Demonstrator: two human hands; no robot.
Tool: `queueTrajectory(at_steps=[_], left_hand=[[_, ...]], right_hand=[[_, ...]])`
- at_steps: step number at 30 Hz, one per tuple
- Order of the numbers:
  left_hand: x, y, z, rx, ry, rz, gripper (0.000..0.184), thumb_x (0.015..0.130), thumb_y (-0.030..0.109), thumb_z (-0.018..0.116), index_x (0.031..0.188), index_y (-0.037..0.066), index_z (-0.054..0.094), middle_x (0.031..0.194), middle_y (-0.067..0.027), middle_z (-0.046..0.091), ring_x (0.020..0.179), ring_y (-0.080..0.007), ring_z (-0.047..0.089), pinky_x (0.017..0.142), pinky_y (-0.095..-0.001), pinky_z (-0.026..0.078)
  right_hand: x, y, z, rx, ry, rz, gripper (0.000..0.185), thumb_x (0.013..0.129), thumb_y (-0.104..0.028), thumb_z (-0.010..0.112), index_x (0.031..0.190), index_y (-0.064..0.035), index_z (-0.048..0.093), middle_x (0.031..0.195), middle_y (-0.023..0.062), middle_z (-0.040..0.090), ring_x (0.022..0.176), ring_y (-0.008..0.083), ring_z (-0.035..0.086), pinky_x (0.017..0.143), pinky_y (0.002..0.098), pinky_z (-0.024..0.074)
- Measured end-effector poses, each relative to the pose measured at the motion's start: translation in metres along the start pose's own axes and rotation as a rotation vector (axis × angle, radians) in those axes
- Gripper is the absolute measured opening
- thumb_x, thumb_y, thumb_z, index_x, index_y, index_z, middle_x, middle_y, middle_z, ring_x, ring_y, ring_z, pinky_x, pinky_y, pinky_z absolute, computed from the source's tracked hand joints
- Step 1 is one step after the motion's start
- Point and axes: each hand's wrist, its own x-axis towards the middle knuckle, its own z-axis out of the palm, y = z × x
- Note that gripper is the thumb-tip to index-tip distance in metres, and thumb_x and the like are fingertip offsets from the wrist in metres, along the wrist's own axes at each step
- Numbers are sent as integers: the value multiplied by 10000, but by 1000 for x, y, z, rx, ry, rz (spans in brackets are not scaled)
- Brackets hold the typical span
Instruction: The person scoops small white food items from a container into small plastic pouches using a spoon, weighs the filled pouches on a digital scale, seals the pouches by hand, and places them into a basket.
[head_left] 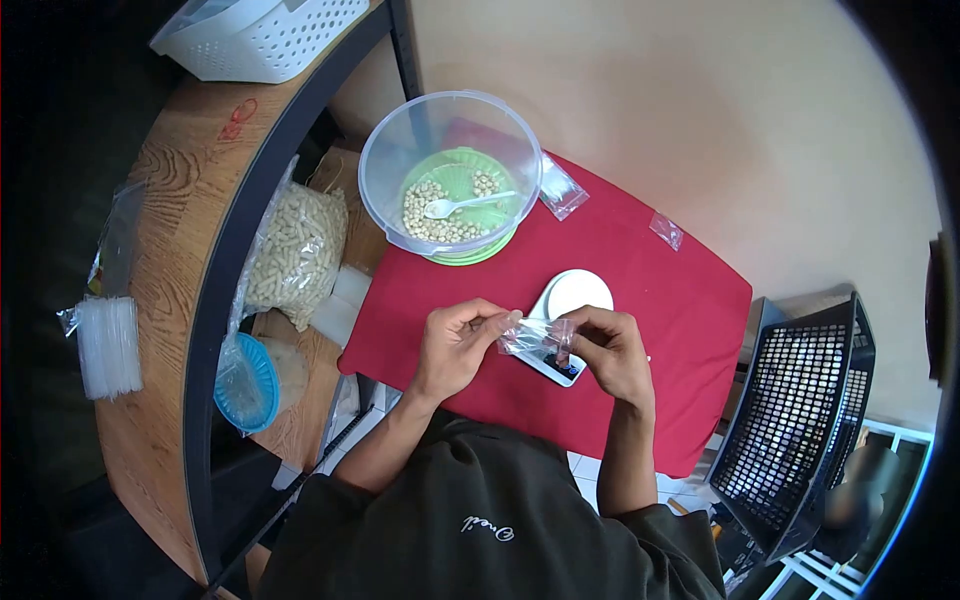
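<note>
A small clear plastic bag [535,337] is stretched between my two hands. My left hand [460,345] pinches its left end, and my right hand [612,350] pinches its right end. Below the bag lies a white scale [580,291] with a round top, partly hidden by the bag and my right hand. Behind my hands stands a clear round tub [375,205] on a green base. Pale round pieces [430,218] and a white spoon [462,205] are inside the tub.
Clear packets [563,190] lie by the tub on the red cloth [640,290], and a small packet [666,231] near the wall. A wooden shelf [160,420], a bag of snacks [300,250] and a blue-lidded container [248,385] are at left. A black crate [790,420] stands at right.
</note>
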Motion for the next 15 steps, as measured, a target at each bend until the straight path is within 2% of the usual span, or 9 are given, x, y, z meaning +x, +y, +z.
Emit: queueTrajectory(at_steps=[2,3,5,6,8,9,12,13,15], left_hand=[[0,0,-6,104,29,-41,139,898,85,704,986,-21,689,858,-83,685,743,-104,625,643,-238,495],[1,4,-6,104,35,-39,139,898,85,704,986,-21,689,858,-83,685,743,-104,625,643,-238,495],[0,19,-3,589,215,350,285,817,120,781,1051,-4,675,1041,-132,671,889,-180,636,767,-305,515],[2,33,0,589,220,352,285,817,120,781,1051,-4,675,1041,-132,671,889,-180,636,767,-305,515],[4,56,5,817,-15,548,511,712,143,845,1168,23,647,1142,-140,640,1024,-274,612,870,-377,499],[5,54,7,803,-80,508,637,659,112,861,1236,20,607,1149,-137,638,1091,-314,587,936,-420,471],[10,46,0,778,-105,483,586,650,57,843,1191,12,623,1108,-152,649,1050,-308,615,909,-414,488],[12,43,-4,724,-59,495,543,647,21,827,1154,9,633,1040,-150,662,967,-300,647,846,-388,519],[12,43,-10,704,-40,487,500,677,32,819,1138,12,625,997,-141,655,918,-306,646,810,-392,519]], right_hand=[[3,-2,2,29,0,32,106,894,69,580,946,64,673,761,60,663,682,113,619,624,259,508],[4,-4,3,-1,24,38,112,882,73,581,942,64,674,753,59,668,676,113,627,622,259,511],[8,-10,6,-34,43,44,118,869,76,582,938,65,676,746,57,673,670,113,634,620,259,515],[10,-14,7,-110,54,39,122,855,70,594,955,65,663,745,66,681,673,114,646,621,261,520],[14,-21,13,-188,56,35,139,840,65,605,972,65,649,744,74,690,676,116,658,623,262,525],[16,-24,20,-215,60,-1,160,830,55,626,989,56,627,748,87,695,686,121,667,624,265,529],[28,-49,34,-317,3,-37,220,811,43,661,1001,27,552,750,123,698,684,156,685,622,282,538],[33,-52,37,-345,-2,-49,213,812,41,665,986,22,542,748,129,697,678,170,688,619,287,538],[42,-62,42,-385,-47,-41,215,821,36,666,972,13,515,745,140,694,683,213,705,615,306,540]])
